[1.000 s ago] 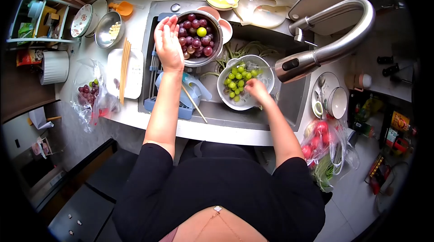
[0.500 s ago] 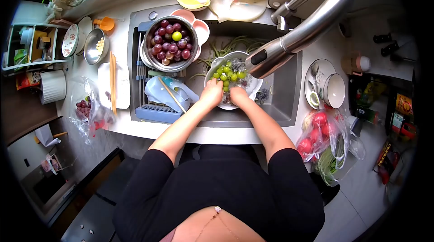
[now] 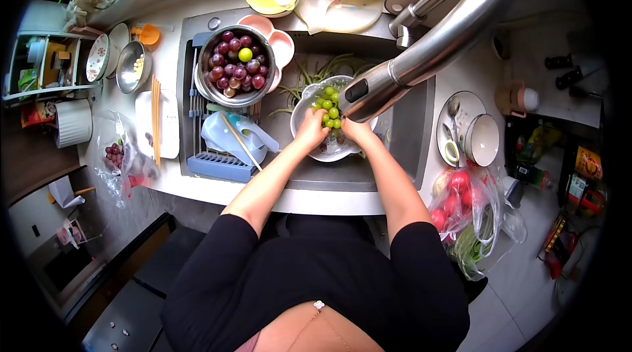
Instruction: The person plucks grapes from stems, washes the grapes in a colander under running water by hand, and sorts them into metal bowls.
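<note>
A bunch of green grapes (image 3: 330,107) is held over a white bowl (image 3: 329,152) in the sink, beneath the faucet. My left hand (image 3: 312,129) is closed on the bunch from the left. From the right, my right hand (image 3: 356,129) grips its lower side, fingers partly hidden by the faucet head (image 3: 368,92). Wet, clear shapes in the bowl below my hands are too blurred to name. To the left, a metal pot (image 3: 205,82) holds dark red grapes and one green grape.
Long green beans (image 3: 313,75) lie in the sink (image 3: 411,135) behind the bowl. A blue rack (image 3: 220,166) fills its left part. Chopsticks (image 3: 156,122) rest on a white tray at left. Plates, a bowl (image 3: 482,140) and bagged tomatoes (image 3: 454,201) stand at right.
The green grapes and both hands have risen slightly from the bowl, closer to the faucet head. The whole view has shifted a little.
</note>
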`<state>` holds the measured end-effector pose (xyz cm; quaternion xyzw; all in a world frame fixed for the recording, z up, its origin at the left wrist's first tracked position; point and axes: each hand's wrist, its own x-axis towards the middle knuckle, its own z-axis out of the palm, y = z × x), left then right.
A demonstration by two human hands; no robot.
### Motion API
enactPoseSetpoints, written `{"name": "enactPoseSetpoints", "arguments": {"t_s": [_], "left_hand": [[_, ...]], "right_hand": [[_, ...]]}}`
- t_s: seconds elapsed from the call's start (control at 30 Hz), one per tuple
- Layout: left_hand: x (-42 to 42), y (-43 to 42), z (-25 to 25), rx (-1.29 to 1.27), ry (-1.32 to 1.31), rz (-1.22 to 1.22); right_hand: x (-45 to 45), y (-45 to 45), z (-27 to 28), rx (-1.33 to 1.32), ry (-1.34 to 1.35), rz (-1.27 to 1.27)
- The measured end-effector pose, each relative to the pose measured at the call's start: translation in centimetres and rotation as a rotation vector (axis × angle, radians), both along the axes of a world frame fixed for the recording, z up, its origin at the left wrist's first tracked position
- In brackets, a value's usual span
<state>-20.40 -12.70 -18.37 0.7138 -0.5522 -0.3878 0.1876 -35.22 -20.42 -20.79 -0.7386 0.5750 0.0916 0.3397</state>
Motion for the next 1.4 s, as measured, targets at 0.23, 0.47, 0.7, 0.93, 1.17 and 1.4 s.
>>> {"name": "enactPoseSetpoints", "arguments": {"t_s": [0.23, 0.47, 0.7, 0.93, 1.17, 1.4], "left_hand": [[2.0, -0.5, 4.1, 0.15, 0.951, 0.405], [0.9, 0.8, 4.8, 0.234, 1.144, 0.475], [0.2, 0.4, 4.5, 0.144, 1.054, 0.656], [2.3, -0.5, 6.0, 0.299, 1.337, 0.658], [-1.1, -5.8, 8.3, 0.18, 1.44, 0.765], [-2.9, -10.0, 6.9, -0.278, 1.649, 0.748]], "right_hand": [[0.0, 1.3, 5.0, 0.801, -1.003, -0.982], [2.1, 2.7, 6.4, 0.458, -0.48, -0.62], [0.5, 1.4, 3.7, 0.617, -0.734, -0.731], [0.4, 0.3, 2.8, 0.469, -0.401, -0.411], [2.7, -1.5, 12.5, 0.539, -1.188, -0.677], [6.1, -1.2, 11.2, -0.315, -1.063, -0.45]]}}
